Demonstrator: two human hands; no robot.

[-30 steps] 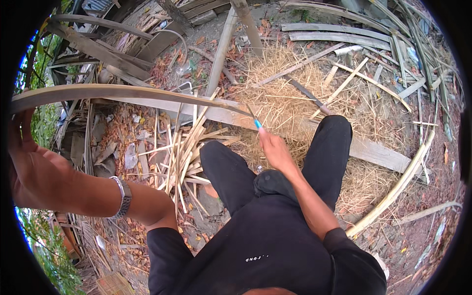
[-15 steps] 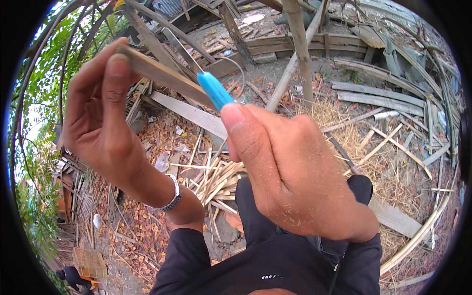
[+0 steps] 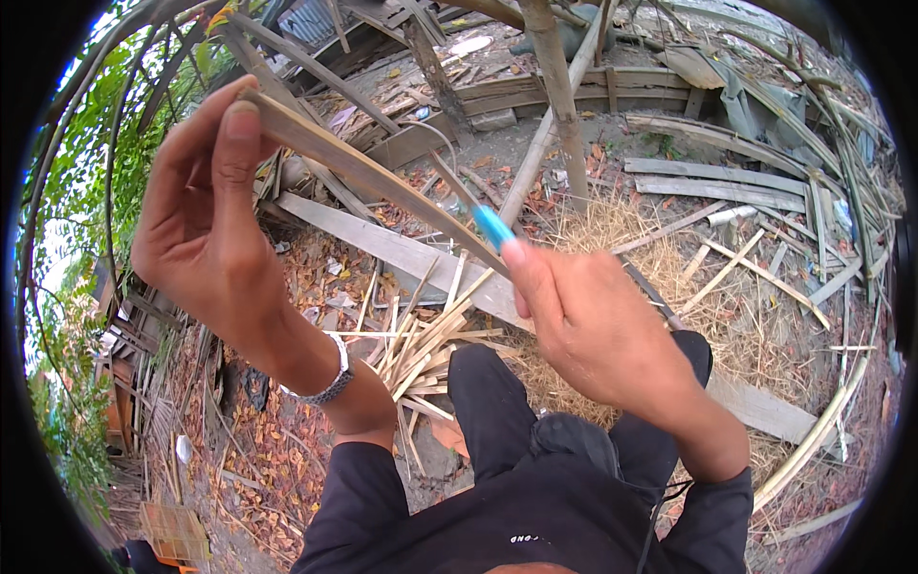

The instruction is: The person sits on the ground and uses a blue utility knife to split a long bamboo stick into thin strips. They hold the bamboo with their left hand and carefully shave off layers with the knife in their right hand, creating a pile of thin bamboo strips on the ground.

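My left hand (image 3: 215,191) is raised at the left and pinches the upper end of a long, flat strip of bamboo or wood (image 3: 373,177) between thumb and fingers. The strip slopes down to the right, and its lower end reaches my right hand (image 3: 598,306). That hand is wrapped round the blue handle of a knife (image 3: 494,228). The narrow blade points up and away to the left, close above the strip; whether it touches the strip I cannot tell. My right fingers hide part of the handle and the strip's lower end.
Below the strip lies a pile of split sticks (image 3: 426,354) beside a grey plank (image 3: 382,241). An upright post (image 3: 564,115) stands ahead. Straw (image 3: 612,225), dry leaves and loose boards (image 3: 722,182) cover the ground. Green foliage (image 3: 86,191) hangs at the left.
My right hand has moved right and a little down, away from my left hand, with the knife. More of the strip shows between the hands. My left hand keeps its pinch, nearly unmoved.
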